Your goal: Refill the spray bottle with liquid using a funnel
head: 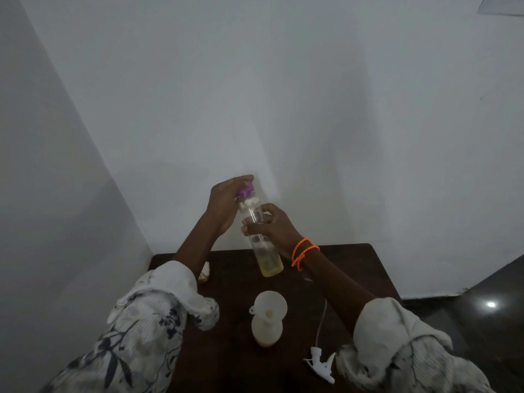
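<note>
Spray head [320, 364] & funnel [270, 303] on our bench [354, 268]; r. hand [273, 226] clamped on clear bottle [262, 239], l. hand [226, 202] round its purple cap [245, 191].

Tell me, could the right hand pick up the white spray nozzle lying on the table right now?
Probably not at once: the right hand is gripping the clear bottle. Nothing covers the spray nozzle, so once freed the hand could likely reach it.

No legible text, label, brand or number anywhere.
</note>
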### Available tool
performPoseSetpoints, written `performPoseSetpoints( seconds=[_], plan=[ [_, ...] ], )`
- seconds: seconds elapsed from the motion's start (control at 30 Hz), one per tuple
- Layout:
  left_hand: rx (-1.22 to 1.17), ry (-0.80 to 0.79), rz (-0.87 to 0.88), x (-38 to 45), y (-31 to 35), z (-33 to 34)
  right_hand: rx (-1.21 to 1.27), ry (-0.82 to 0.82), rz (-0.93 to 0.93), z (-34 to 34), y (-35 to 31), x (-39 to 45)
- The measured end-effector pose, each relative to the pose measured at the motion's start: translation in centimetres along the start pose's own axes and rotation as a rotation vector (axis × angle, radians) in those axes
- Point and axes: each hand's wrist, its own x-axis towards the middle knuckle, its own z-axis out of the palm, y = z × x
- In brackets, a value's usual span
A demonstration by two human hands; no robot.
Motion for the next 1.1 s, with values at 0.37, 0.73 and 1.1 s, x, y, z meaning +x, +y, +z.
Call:
performPoseSetpoints(
  seconds=[0.37,0.73,1.1],
  plan=[
    [-0.123,-0.080,-0.050,0.2,0.0,-1.5,0.051,-0.006,-0.024,-0.4,0.3,-0.3],
    [0.034,0.190,-0.062,0.2,-2.3,-3.7,0.144,-0.090,0.015,-1.4,-0.4,-0.3],
    [0.041,0.110,-0.090,-0.2,-1.9,-2.7,0.120,-0.040,0.002,-0.6,0.4,0.3]
  ],
)
